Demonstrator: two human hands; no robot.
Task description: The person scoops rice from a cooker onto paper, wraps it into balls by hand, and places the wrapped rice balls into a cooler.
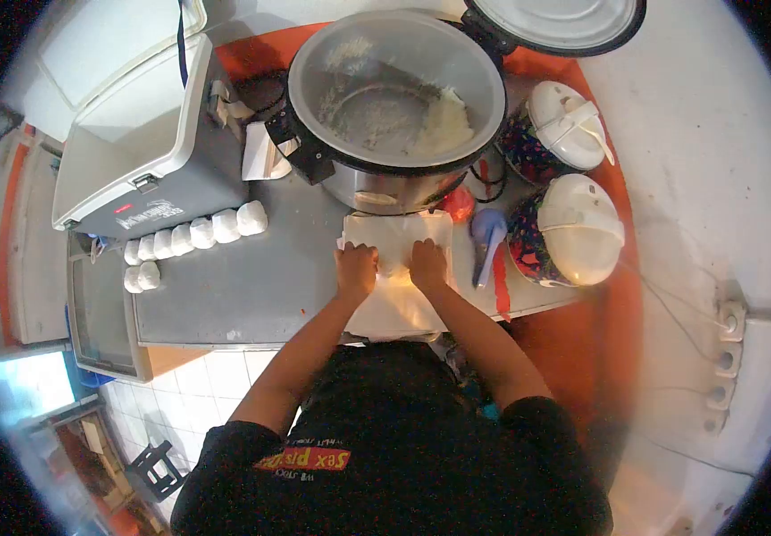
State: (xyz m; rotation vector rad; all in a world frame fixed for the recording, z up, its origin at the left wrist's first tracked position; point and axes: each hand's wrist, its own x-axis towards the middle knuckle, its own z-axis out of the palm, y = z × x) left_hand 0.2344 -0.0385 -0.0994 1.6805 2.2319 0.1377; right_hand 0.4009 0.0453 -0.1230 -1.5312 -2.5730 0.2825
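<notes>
My left hand (356, 270) and my right hand (428, 264) are closed on a sheet of pale wrapping paper (396, 310), one at each side of it. The sheet lies on a stack of similar paper near the counter's front edge. Between the hands a small whitish lump (393, 268) shows; its details are blurred. Just beyond stands a big open rice cooker pot (377, 105) with cooked rice (446, 122) clinging to its inside right. A lilac rice paddle (489, 237) rests to the right of my right hand.
Several white wrapped parcels (202, 233) line the counter (287, 268) at left, before an open grey cooler box (184, 165). Two lidded patterned containers (579, 228) stand at right. A red bundle (458, 205) sits by the cooker.
</notes>
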